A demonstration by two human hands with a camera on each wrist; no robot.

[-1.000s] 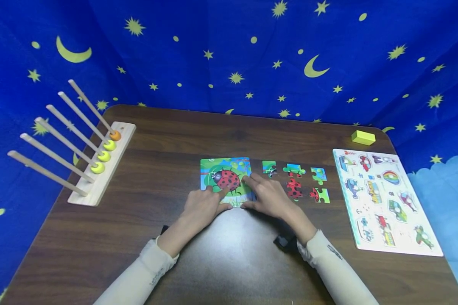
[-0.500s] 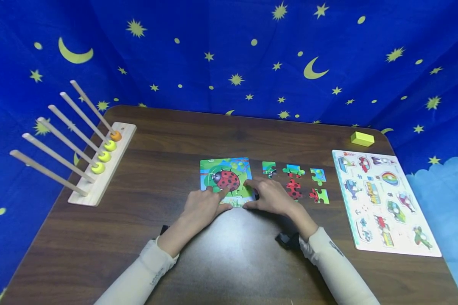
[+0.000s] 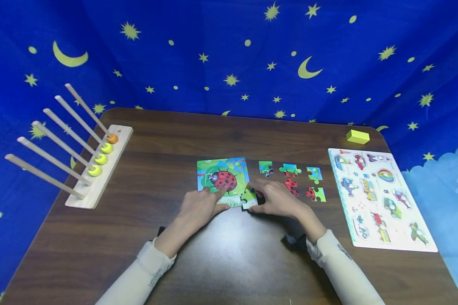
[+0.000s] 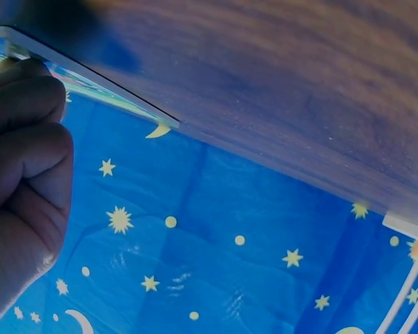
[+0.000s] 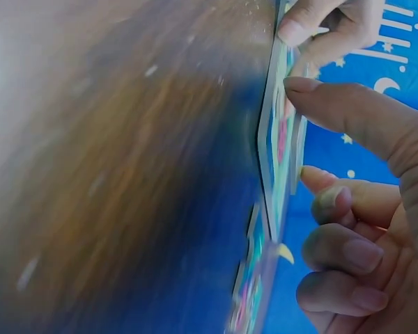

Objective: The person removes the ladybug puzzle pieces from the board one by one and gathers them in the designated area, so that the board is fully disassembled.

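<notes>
A square ladybug puzzle board lies on the table in the middle of the head view. My left hand holds it at the lower left, index finger on the picture and thumb at the front edge. At its lower right corner, my right hand pinches a green and white puzzle piece between thumb and index finger. That piece appears edge-on in the right wrist view, slightly above the board. In the left wrist view, the left hand's fingers are curled; the board's edge partly hides behind them.
Several loose puzzle pieces lie right of the board, one partly behind my right hand. Farther right are a white peg-puzzle board and a yellow block. A pegged wooden stand with beads stands at left. A blue curtain hangs behind.
The right hand, earlier at the board's lower right corner, now has the piece raised and tilted there, its outline visible. The left hand keeps its place; the head view shifts slightly.
</notes>
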